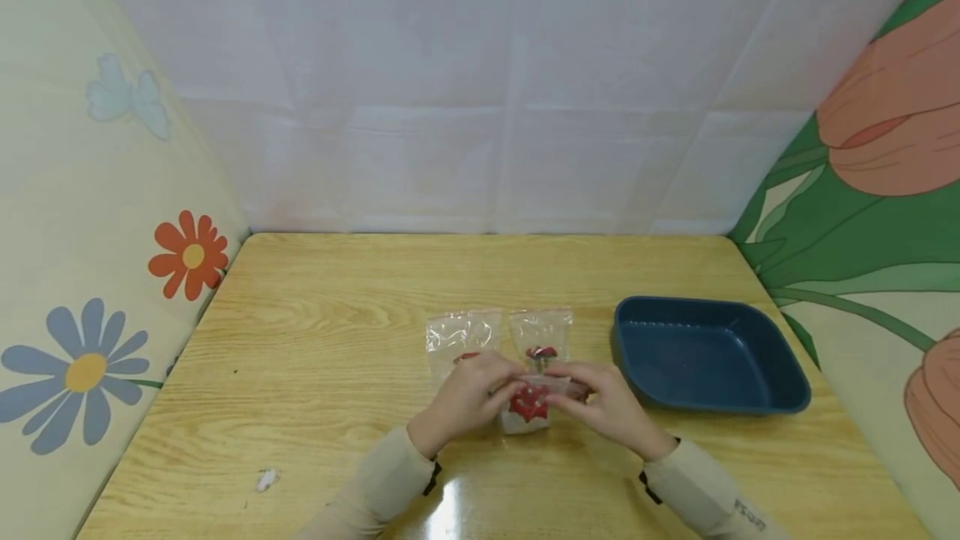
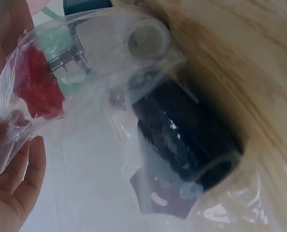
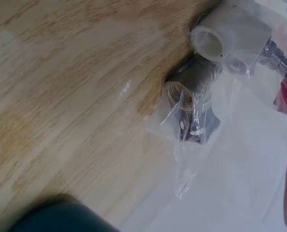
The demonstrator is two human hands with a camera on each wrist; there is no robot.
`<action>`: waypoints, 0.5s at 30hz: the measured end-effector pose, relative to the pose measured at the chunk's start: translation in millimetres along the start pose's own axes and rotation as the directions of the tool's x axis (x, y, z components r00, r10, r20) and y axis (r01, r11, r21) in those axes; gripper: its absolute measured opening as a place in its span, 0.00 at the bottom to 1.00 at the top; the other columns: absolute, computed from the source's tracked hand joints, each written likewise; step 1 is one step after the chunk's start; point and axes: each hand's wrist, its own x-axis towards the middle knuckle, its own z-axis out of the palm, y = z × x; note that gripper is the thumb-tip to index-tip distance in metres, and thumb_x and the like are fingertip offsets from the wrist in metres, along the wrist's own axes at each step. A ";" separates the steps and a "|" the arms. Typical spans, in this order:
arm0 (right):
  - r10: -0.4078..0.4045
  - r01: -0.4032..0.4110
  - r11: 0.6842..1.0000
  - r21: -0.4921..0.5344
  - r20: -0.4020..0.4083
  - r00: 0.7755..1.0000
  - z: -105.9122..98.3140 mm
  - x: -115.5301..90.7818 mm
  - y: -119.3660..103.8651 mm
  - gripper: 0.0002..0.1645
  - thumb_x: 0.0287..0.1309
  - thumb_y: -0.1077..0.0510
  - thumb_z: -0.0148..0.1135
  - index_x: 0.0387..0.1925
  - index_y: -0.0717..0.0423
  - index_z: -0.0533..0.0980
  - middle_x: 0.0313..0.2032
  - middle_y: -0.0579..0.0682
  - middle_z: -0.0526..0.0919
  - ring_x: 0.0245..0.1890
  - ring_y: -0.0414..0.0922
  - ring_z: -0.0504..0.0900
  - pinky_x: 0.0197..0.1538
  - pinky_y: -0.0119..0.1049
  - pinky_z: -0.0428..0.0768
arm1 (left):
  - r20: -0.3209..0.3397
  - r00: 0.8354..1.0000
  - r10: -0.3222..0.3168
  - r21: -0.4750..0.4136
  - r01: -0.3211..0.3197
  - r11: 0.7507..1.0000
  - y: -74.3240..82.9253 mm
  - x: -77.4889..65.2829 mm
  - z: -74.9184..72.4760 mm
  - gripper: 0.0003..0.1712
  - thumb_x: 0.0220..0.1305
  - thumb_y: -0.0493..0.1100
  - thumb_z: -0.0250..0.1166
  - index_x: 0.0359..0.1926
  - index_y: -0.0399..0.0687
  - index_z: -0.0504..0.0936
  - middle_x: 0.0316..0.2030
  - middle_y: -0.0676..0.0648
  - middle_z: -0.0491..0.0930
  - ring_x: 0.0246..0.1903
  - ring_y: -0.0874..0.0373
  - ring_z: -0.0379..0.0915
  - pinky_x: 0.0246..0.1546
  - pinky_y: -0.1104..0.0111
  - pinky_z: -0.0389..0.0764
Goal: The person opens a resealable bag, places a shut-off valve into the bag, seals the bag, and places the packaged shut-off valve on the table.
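My left hand [image 1: 467, 400] and right hand [image 1: 609, 408] pinch the top of a clear plastic zip bag [image 1: 525, 425] from both sides, low over the table. Inside it is a stop valve with a red star-shaped handle [image 2: 39, 84], a metal stem and a white pipe body [image 3: 235, 34]. Left-hand fingers [image 2: 30, 169] hold the crumpled film in the left wrist view. Just beyond the hands lie two more bagged valves: one has a dark tubular body [image 2: 187, 135], the other a threaded opening [image 3: 181, 96]. The left hand partly covers the dark one in the head view.
A dark blue rectangular basin [image 1: 708, 357] stands to the right of the hands. A small white scrap [image 1: 266, 480] lies on the wood-patterned table [image 1: 315, 290] at the left front. Flowered panels flank the table, and a white sheet [image 1: 487, 90] hangs behind it.
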 end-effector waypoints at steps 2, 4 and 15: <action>-0.004 0.003 1.000 0.007 0.019 1.000 2.3 -0.3 4.5 0.17 0.33 0.77 0.67 0.32 0.69 0.78 0.22 0.54 0.81 0.17 0.33 0.73 0.19 0.22 0.71 | 0.001 1.000 0.003 -0.017 -0.003 1.000 -0.1 0.0 1.0 0.07 0.51 0.35 0.66 0.35 0.40 0.81 0.30 0.48 0.82 0.29 0.62 0.76 0.33 0.80 0.74; -0.006 0.006 1.000 0.013 0.027 1.000 5.8 -2.8 12.6 0.15 0.34 0.77 0.67 0.31 0.68 0.79 0.24 0.55 0.82 0.18 0.37 0.76 0.21 0.20 0.72 | -0.001 1.000 0.010 -0.027 -0.010 1.000 -0.4 -0.2 2.2 0.07 0.52 0.34 0.65 0.35 0.40 0.81 0.30 0.48 0.82 0.29 0.61 0.76 0.34 0.80 0.74; -0.032 0.030 0.998 -0.057 -0.037 0.999 17.6 -13.8 35.8 0.12 0.39 0.74 0.67 0.29 0.60 0.82 0.24 0.49 0.83 0.22 0.32 0.77 0.22 0.20 0.73 | -0.042 0.999 0.025 -0.017 -0.025 1.000 1.8 -0.4 5.4 0.06 0.53 0.30 0.62 0.35 0.38 0.80 0.32 0.45 0.83 0.33 0.57 0.79 0.38 0.74 0.77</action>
